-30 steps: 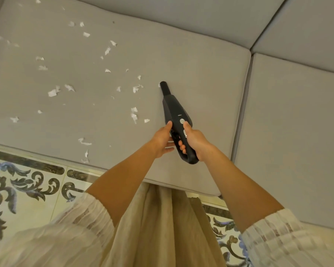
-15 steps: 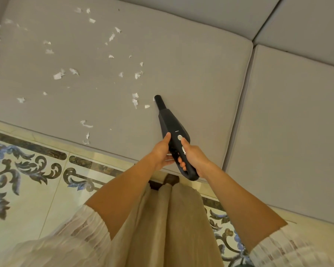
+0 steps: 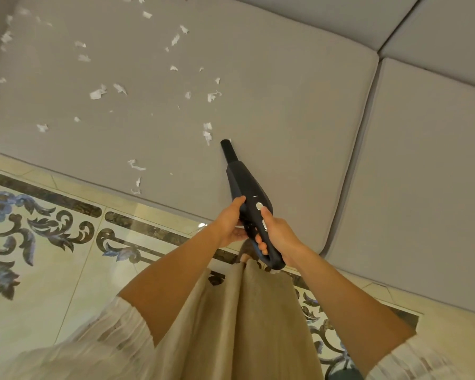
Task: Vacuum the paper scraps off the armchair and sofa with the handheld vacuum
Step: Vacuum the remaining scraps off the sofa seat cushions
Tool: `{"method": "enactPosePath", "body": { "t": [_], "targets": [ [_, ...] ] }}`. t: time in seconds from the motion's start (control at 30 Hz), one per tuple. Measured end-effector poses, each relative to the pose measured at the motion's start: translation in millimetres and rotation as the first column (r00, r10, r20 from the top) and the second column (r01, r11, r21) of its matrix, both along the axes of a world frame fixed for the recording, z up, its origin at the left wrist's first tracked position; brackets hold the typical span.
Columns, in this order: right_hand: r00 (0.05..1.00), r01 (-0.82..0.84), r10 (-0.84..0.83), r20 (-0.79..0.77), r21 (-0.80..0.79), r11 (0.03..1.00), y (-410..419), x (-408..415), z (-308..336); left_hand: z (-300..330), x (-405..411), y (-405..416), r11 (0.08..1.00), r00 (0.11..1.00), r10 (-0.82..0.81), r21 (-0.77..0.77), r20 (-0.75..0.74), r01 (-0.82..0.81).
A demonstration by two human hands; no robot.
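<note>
1. The right hand [image 3: 279, 237] grips the handle of the handheld vacuum [image 3: 246, 187]; the left hand [image 3: 229, 224] holds its body.
2. Its nozzle lies just beside paper scraps [image 3: 206, 134] on the sofa cushion [image 3: 299, 111].

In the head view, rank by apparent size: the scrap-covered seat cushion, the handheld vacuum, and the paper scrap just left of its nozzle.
1. Seat cushion, largest by far.
2. Handheld vacuum, though it is nearer the camera.
3. Paper scrap, smallest.

Both bare forearms are extended toward twelve o'clock, the right hand [image 3: 279, 238] being curled round the handheld vacuum [image 3: 247, 198] handle while its body is gripped by the left hand [image 3: 229, 224].
</note>
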State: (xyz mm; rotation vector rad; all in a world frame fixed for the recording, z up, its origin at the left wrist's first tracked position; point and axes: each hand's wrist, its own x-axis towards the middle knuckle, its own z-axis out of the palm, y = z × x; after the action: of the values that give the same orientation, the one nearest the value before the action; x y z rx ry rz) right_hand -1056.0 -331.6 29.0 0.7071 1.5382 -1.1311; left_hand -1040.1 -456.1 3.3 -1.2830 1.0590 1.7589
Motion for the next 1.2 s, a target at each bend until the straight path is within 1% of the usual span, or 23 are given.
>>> {"method": "enactPosePath", "body": {
  "t": [0.2, 0.33, 0.5, 0.6, 0.73, 0.8, 0.97, 1.2],
  "targets": [
    [1.0, -0.008, 0.008, -0.006, 0.018, 1.0, -34.6, 22.9, 0.2, -0.6, 23.8, -32.3, 1.0, 1.0, 0.0, -0.002, 0.001, 0.0],
    [0.999, 0.012, -0.011, -0.031, 0.021, 1.0, -67.2, 32.2, -1.7, -1.7, 30.0, -59.7, 0.999, 0.999, -0.017, -0.048, -0.035, 0.016],
    [0.997, 0.025, -0.024, -0.072, 0.014, 1.0, -101.0, 35.1, -2.1, 1.8, 31.1, -91.7, 0.997, 0.996, -0.031, -0.071, -0.084, 0.025],
    [0.997, -0.024, 0.025, -0.076, 0.02, 1.0, -110.6, 39.4, 2.1, 2.6, 40.9, -105.3, 0.998, 0.997, -0.016, -0.056, -0.076, 0.012],
    [0.991, -0.128, 0.129, -0.025, 0.03, 0.991, -123.6, 59.8, 11.7, 7.0, 77.4, -120.3, 0.999, 0.999, 0.0, -0.051, -0.05, -0.002],
    [0.987, -0.159, 0.159, -0.006, 0.01, 0.987, -132.7, 72.5, 14.7, 10.1, 96.7, -129.4, 0.998, 0.999, 0.033, -0.058, -0.041, -0.035],
    [0.983, -0.184, 0.184, -0.002, -0.052, 0.982, -161.8, 96.4, 15.1, 12.0, 126.3, -156.5, 0.985, 0.987, 0.159, -0.067, -0.015, -0.159],
    [0.983, -0.183, 0.183, -0.013, -0.041, 0.982, -203.9, 111.2, 12.0, 5.8, 139.1, -195.0, 0.982, 0.987, 0.16, -0.099, -0.03, -0.163]
  ]
}}
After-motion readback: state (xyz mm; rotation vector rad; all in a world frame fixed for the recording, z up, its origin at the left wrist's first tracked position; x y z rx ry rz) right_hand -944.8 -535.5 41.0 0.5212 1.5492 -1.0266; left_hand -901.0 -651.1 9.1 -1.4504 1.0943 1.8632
